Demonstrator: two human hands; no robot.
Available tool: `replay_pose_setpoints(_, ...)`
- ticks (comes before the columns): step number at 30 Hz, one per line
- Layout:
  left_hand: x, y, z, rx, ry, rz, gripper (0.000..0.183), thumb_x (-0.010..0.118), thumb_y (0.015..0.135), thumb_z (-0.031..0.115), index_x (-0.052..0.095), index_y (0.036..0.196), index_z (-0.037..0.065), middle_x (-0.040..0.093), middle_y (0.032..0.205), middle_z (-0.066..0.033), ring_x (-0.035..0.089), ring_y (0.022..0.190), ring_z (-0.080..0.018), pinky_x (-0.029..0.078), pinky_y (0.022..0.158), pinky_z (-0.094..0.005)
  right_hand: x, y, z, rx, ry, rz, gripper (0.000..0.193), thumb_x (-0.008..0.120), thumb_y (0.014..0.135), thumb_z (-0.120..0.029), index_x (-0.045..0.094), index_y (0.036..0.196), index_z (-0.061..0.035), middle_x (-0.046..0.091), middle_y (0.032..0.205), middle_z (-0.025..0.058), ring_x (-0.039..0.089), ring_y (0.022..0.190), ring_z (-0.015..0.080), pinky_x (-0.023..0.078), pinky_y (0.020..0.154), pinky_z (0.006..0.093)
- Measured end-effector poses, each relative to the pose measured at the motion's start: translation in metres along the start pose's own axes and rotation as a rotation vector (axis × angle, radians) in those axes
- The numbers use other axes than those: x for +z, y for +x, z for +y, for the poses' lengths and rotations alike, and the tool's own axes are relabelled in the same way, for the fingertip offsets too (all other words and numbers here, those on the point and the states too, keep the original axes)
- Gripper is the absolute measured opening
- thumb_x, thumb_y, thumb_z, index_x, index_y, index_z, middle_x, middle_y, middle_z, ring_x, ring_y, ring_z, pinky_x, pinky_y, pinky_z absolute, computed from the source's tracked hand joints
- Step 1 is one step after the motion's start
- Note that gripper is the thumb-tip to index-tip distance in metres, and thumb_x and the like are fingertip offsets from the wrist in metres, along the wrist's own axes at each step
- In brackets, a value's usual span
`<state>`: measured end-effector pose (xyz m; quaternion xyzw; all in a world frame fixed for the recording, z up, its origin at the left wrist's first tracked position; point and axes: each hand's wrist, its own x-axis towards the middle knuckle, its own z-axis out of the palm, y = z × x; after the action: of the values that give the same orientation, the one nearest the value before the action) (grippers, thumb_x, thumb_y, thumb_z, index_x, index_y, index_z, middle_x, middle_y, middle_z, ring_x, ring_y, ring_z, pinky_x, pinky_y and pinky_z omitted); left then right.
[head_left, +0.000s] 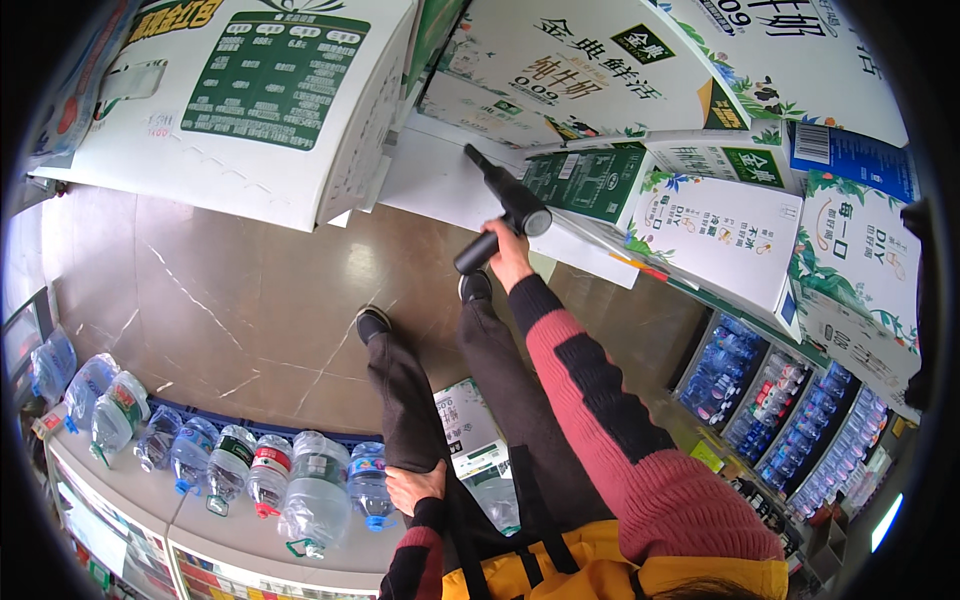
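My right hand (pixel 511 256) is wrapped round the grip of a black handheld vacuum (pixel 513 198) with a narrow nozzle. The nozzle points away from me over a white shelf board (pixel 425 180), close to its surface; I cannot tell whether it touches. Just right of the tool stands a green and white milk carton box (pixel 590 182). Down at the lower middle, my left hand (pixel 413 489) lies on my dark trouser leg (pixel 412 425) with its fingers stretched out and nothing in it.
White printed cartons (pixel 715 235) are stacked at the right, and a large white box (pixel 270 80) stands far left. Several big water bottles (pixel 318 490) line a counter (pixel 150 490) at lower left. Bottle-filled shelves (pixel 780 400) stand at right. Brown tiled floor (pixel 250 310) lies between.
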<state>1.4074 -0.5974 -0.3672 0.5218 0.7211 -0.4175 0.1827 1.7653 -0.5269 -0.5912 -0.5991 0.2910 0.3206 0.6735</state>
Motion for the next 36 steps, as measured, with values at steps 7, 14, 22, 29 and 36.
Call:
replay_pose_setpoints(7,0.002,-0.002,0.001,-0.001,0.000,-0.003,0.091,0.083,0.050,0.050,0.043,0.114,-0.003,0.059,0.105,-0.0207,0.058,0.103,-0.0358,0.047,0.090,-0.0426,0.061,0.012,-0.011,0.140,0.229,0.021,0.026,0.070,0.067,0.004,0.053,0.085,-0.0042,0.059,0.077,0.0093,0.061,0.071,0.0242,0.053,0.067,0.0347)
replay_pose_setpoints(14,0.002,-0.004,0.003,-0.001,0.018,-0.009,0.091,0.082,0.050,0.051,0.043,0.112,-0.002,0.059,0.106,-0.0206,0.057,0.103,-0.0358,0.047,0.090,-0.0425,0.089,0.004,-0.002,0.121,0.012,-0.145,0.025,0.072,0.065,0.005,0.056,0.083,-0.0007,0.060,0.077,0.0093,0.061,0.066,0.0234,0.053,0.064,0.0367)
replay_pose_setpoints(22,0.004,-0.005,0.003,0.000,0.021,0.004,0.090,0.082,0.050,0.050,0.043,0.111,-0.002,0.058,0.105,-0.0200,0.057,0.104,-0.0358,0.046,0.091,-0.0431,0.076,-0.015,0.000,0.014,-0.335,-0.206,0.018,0.073,0.058,-0.005,0.057,0.062,0.0006,0.058,0.061,0.0061,0.054,0.052,0.0154,0.043,0.050,0.0317)
replay_pose_setpoints(29,0.003,-0.005,0.003,-0.005,0.016,-0.017,0.097,0.083,0.050,0.050,0.041,0.119,-0.003,0.058,0.108,-0.0203,0.057,0.105,-0.0354,0.046,0.092,-0.0422,0.032,-0.057,0.033,0.006,-0.459,-0.226,0.023,0.075,0.059,-0.014,0.060,0.072,-0.0023,0.056,0.068,0.0026,0.053,0.062,0.0142,0.042,0.057,0.0333)
replay_pose_setpoints(36,0.005,-0.003,0.001,0.001,0.018,-0.020,0.099,0.083,0.050,0.050,0.041,0.121,-0.004,0.058,0.109,-0.0206,0.056,0.105,-0.0354,0.045,0.092,-0.0424,-0.009,-0.078,0.050,0.088,-0.509,-0.298,0.028,0.074,0.062,-0.015,0.060,0.082,-0.0022,0.057,0.073,0.0019,0.053,0.065,0.0135,0.042,0.059,0.0313)
